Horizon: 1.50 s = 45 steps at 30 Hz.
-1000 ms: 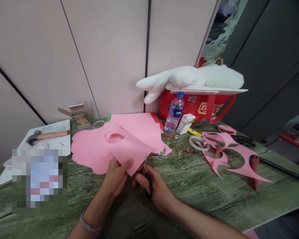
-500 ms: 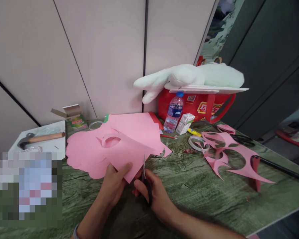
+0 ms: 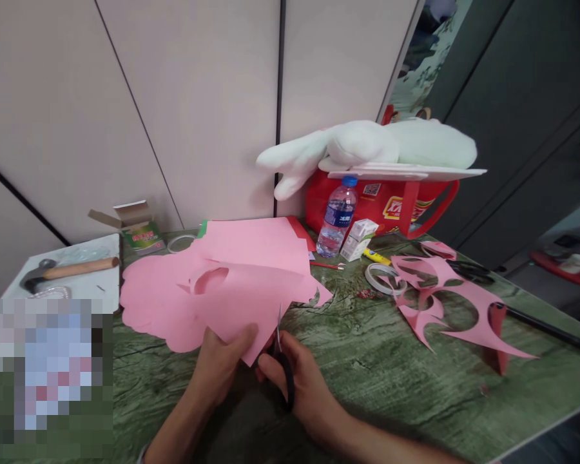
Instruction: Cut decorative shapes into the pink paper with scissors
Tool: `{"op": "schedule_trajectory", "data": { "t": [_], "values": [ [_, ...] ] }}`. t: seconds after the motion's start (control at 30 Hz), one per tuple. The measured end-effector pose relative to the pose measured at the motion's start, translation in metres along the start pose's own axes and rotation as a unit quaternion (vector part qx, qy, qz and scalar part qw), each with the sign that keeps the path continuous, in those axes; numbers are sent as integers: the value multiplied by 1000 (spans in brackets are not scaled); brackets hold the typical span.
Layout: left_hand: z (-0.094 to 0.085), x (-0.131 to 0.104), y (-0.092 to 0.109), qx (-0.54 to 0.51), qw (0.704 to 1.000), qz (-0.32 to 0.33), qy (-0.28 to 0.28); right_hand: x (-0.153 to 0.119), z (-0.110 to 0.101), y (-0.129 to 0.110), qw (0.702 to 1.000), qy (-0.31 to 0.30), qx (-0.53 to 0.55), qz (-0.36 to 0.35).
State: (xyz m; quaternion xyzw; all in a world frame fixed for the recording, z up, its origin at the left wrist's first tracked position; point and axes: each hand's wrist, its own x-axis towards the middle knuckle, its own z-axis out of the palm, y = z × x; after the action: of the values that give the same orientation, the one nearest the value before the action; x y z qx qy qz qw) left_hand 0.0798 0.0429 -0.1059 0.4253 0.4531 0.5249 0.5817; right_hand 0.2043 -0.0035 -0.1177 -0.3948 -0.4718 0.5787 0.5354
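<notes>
Your left hand (image 3: 222,364) pinches the near corner of the pink sheet (image 3: 258,293), thumb on top; the fingers beneath are hidden. Your right hand (image 3: 302,383), just beside it, is closed round the black handles of the scissors (image 3: 288,380), blades pointing away from you at the sheet's right edge; whether they bite into the paper cannot be told. The sheet extends beyond your grip, with an opening to the far left of the pinch. I judge it light, fairly stiff but easily bent, not slippery, and likeliest to tear or crease around that opening; a flat pinch on the broad solid corner is the sound hold. Left of the grip lies scalloped pink paper (image 3: 152,299); well to the right, pink offcuts (image 3: 468,299) and a tape roll (image 3: 373,283); beyond, a bottle (image 3: 337,222); far left, a hammer (image 3: 80,269).
</notes>
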Motion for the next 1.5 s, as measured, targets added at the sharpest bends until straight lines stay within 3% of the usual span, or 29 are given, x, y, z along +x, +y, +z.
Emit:
{"op": "schedule_trajectory", "data": {
  "t": [0.27, 0.53, 0.7, 0.93, 1.3, 1.5],
  "values": [
    [4, -1, 3, -42, 999, -15, 30, -1, -2, 5, 1000, 6, -5, 17],
    [7, -4, 4, -47, 998, -43, 6, -1, 0, 12, 1000, 25, -14, 2],
    [9, -4, 6, -58, 996, -26, 67, 0, 0, 11, 999, 35, 20, -3],
    [8, -3, 4, -73, 996, -50, -7, -1, 1, 8, 999, 26, 22, 11],
    [3, -3, 1, -65, 997, -41, -24, -1, 0, 7, 999, 33, -5, 10],
    [5, -4, 3, -70, 996, -47, 5, -2, 1, 8, 999, 34, 1, 11]
  ]
}}
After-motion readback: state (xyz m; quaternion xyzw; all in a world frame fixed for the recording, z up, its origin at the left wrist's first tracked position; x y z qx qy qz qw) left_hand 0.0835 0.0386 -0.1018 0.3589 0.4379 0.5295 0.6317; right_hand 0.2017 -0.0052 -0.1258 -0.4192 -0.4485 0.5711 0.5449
